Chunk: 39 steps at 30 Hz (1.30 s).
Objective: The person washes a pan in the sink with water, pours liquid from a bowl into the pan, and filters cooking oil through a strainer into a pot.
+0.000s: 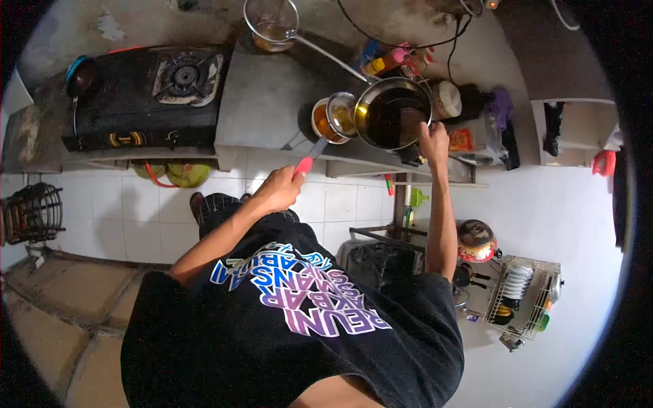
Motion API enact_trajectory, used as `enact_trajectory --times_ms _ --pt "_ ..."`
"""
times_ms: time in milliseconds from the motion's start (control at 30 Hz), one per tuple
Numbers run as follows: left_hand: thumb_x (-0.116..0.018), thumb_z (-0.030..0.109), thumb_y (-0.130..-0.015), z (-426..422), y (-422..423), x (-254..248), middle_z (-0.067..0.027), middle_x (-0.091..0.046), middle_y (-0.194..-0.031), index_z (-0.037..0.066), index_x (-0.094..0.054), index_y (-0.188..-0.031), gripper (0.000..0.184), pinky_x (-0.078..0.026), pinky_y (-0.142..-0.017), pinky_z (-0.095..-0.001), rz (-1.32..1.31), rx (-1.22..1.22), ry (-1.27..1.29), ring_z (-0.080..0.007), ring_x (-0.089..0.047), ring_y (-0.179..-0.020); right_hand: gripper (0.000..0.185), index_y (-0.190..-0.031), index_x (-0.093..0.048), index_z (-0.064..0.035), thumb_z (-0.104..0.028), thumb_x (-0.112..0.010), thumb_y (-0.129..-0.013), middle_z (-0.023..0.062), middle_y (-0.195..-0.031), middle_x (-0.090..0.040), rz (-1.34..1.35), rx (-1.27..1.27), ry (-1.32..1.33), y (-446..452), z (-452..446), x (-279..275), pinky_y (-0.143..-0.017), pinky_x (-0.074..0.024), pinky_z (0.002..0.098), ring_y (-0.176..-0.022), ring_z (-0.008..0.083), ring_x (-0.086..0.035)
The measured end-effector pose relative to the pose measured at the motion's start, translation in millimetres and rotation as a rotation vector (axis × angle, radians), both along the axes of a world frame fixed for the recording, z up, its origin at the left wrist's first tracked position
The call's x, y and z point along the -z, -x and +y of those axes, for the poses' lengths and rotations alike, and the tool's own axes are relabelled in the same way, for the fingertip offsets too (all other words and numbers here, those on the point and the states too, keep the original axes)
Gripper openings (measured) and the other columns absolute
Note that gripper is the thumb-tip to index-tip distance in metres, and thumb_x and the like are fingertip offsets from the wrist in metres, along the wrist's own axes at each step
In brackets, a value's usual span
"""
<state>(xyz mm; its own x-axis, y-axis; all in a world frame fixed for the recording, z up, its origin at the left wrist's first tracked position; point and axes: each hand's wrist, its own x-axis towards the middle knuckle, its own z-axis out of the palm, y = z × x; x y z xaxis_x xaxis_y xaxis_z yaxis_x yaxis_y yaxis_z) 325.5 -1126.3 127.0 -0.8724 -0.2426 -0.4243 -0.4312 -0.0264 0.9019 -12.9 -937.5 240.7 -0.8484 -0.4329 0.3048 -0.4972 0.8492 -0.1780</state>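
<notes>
My left hand (280,188) is closed round the pink-red handle of a small metal strainer (342,114). Yellowish liquid shows inside the strainer, which overlaps a pale-rimmed container (317,117) with orange-brown contents. At the right edge of a metal pan (388,139), my right hand (434,141) has its fingers closed on the rim or a side handle; the exact hold is hidden. Dark golden oil fills much of the pan, whose left edge meets the strainer. A long metal handle (332,56) runs from the pan's upper edge towards a round sieve (272,24); which it belongs to I cannot tell.
A black gas stove (143,102) stands left of the grey counter (255,102). Bottles and packets (394,60) crowd behind the pan, with a jar (447,100) beside them. Green coconuts (187,175) lie below the counter. A dish rack (522,299) is at lower right.
</notes>
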Motion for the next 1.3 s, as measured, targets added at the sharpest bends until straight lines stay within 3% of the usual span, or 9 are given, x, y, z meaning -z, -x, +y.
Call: enact_trajectory --times_ms 67,133,267,333,933,1033,1133,1233,1300 --pt "-0.045 0.03 -0.097 0.4 0.1 0.5 -0.0018 -0.05 -0.065 0.0 -0.051 -0.09 0.032 -0.038 -0.04 -0.0272 -0.013 0.004 -0.017 -0.011 -0.048 -0.049 0.044 -0.086 -0.055 0.0073 -0.036 -0.061 -0.082 0.0241 -0.076 -0.062 -0.044 0.026 0.01 -3.6 -2.3 -4.4 -0.066 -0.0483 0.042 -0.072 0.0343 -0.064" --pt "-0.045 0.03 -0.097 0.3 -0.5 3.3 -0.0014 -0.049 -0.065 0.0 -0.051 -0.091 0.032 -0.038 -0.04 -0.0274 0.011 -0.002 0.011 -0.0108 -0.047 -0.048 0.053 -0.092 -0.054 0.0123 -0.039 -0.059 -0.08 0.0326 -0.085 -0.061 -0.111 0.038 0.041 -6.0 -5.5 -6.4 -0.076 -0.0474 0.0458 -0.085 0.0468 -0.06" --pt "-0.044 0.031 -0.097 0.1 -0.4 2.8 -0.0014 -0.049 -0.065 0.0 -0.051 -0.091 0.031 -0.038 -0.04 -0.0279 0.001 -0.013 -0.06 -0.0107 -0.047 -0.048 0.053 -0.093 -0.054 0.0121 -0.039 -0.058 -0.079 0.0319 -0.084 -0.062 -0.155 0.05 0.053 -13.0 -11.6 -14.0 -0.076 -0.0471 0.0461 -0.085 0.0464 -0.06" --pt "-0.045 0.031 -0.097 0.4 0.7 6.4 -0.0016 -0.049 -0.065 0.0 -0.051 -0.091 0.031 -0.038 -0.041 -0.0283 0.025 -0.006 0.012 -0.0109 -0.047 -0.048 0.048 -0.089 -0.055 0.0083 -0.039 -0.059 -0.081 0.0253 -0.079 -0.062 -0.05 0.025 0.007 -11.2 -12.2 -12.5 -0.069 -0.0482 0.0433 -0.078 0.038 -0.064" --pt "-0.045 0.029 -0.096 -3.1 1.6 -11.1 -0.005 -0.052 -0.064 -0.002 -0.049 -0.082 0.034 -0.042 -0.042 -0.0312 0.013 -0.016 0.047 -0.0146 -0.052 -0.049 0.046 -0.097 -0.056 0.0086 -0.036 -0.059 -0.083 0.0291 -0.089 -0.063 -0.129 0.035 -0.029 -17.8 -23.0 -24.5 -0.076 -0.0468 0.045 -0.09 0.043 -0.061" --pt "-0.044 0.029 -0.096 -3.9 1.4 -13.2 -0.0054 -0.052 -0.064 -0.002 -0.049 -0.082 0.034 -0.043 -0.042 -0.0314 0.019 -0.01 0.036 -0.0147 -0.053 -0.05 0.047 -0.082 -0.05 0.0108 -0.036 -0.056 -0.079 0.028 -0.071 -0.057 0.01 -0.057 0.007 -19.6 -22.4 -22.8 -0.068 -0.0456 0.0451 -0.069 0.0419 -0.057" --pt "-0.044 0.03 -0.096 -1.2 3.5 -5.3 -0.0053 -0.052 -0.064 -0.002 -0.048 -0.082 0.035 -0.043 -0.042 -0.0309 0.028 -0.022 0.075 -0.0144 -0.053 -0.05 0.048 -0.082 -0.05 0.0109 -0.037 -0.057 -0.08 0.0286 -0.072 -0.058 -0.018 -0.06 -0.01 -19.5 -22.0 -25.0 -0.069 -0.0455 0.0464 -0.072 0.0438 -0.057" --pt "-0.044 0.03 -0.096 0.2 4.7 -0.8 -0.0052 -0.052 -0.065 -0.002 -0.048 -0.082 0.035 -0.043 -0.041 -0.0306 0.047 -0.032 0.082 -0.0141 -0.052 -0.05 0.052 -0.1 -0.056 0.0105 -0.039 -0.057 -0.083 0.0318 -0.096 -0.061 -0.108 0.004 -0.057 -19.3 -21.7 -27.2 -0.082 -0.0451 0.0459 -0.098 0.046 -0.057" --pt "-0.044 0.03 -0.096 -0.5 5.4 0.8 -0.005 -0.052 -0.065 -0.001 -0.048 -0.082 0.034 -0.042 -0.041 -0.0303 0.043 -0.026 0.083 -0.0138 -0.052 -0.049 0.05 -0.095 -0.056 0.0102 -0.038 -0.057 -0.083 0.028 -0.084 -0.063 -0.012 -0.02 -0.076 -11.9 -17.5 -20.4 -0.072 -0.0486 0.0434 -0.082 0.0404 -0.064"
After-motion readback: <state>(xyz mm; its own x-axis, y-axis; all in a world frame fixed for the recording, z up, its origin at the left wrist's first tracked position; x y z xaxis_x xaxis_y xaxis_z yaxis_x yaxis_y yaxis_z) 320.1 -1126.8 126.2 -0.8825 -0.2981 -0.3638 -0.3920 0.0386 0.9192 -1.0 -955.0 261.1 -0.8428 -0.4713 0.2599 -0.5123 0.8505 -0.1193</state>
